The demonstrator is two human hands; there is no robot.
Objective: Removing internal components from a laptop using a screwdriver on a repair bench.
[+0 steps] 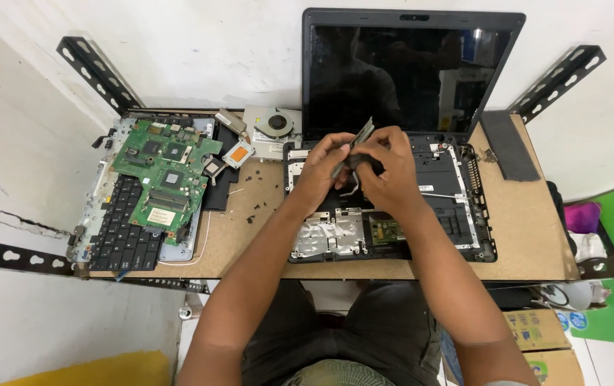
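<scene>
Small flat module (355, 143), head view: I see it pinched edge-on between both hands above the opened laptop base (457, 214). Left hand (325, 168) has its fingers closed on the lower end; right hand (385, 168) has its fingers curled shut around the upper part. I advise gripping by the edges only, over the chassis, clear of the green motherboard (167, 175).

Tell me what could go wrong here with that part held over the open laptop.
Both the left hand and right hand pinch a thin flat part in mid-air; a slip could drop it into the open laptop base. Loose screws scattered on the bench could easily roll off or get lost.
</scene>
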